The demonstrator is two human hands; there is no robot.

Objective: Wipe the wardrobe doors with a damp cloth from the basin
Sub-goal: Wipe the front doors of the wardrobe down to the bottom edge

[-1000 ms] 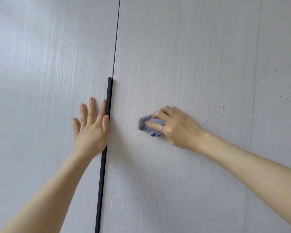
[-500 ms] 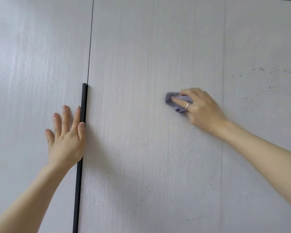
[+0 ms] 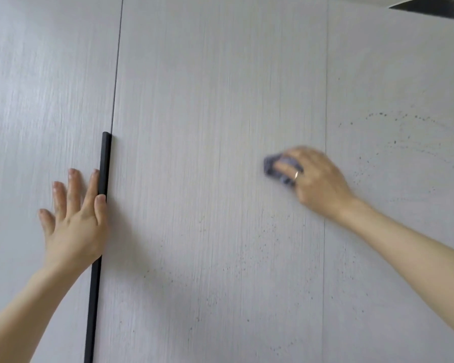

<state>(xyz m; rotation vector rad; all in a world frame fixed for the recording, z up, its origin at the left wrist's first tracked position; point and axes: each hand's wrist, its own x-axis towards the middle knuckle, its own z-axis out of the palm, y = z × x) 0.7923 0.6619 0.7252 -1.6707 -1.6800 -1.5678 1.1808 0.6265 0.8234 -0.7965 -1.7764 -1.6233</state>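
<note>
Head view: the wardrobe doors [image 3: 220,100] stand upright, pale grey with vertical grain, seams running top to bottom. The crumpled purple cloth [image 3: 275,169] sits bunched on the middle door, gripped by the right hand [image 3: 317,179]. The left hand [image 3: 74,218] lies flat, fingers [image 3: 72,187] straight, touching the black handle [image 3: 100,231]. Dark specks [image 3: 378,116] dot the panels.

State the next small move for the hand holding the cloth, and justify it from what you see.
Probably sweep the cloth down and slightly left. The right hand presses it on the door, and dark specks dot the panel below it. The left hand lies flat by the black handle, steadying.
</note>
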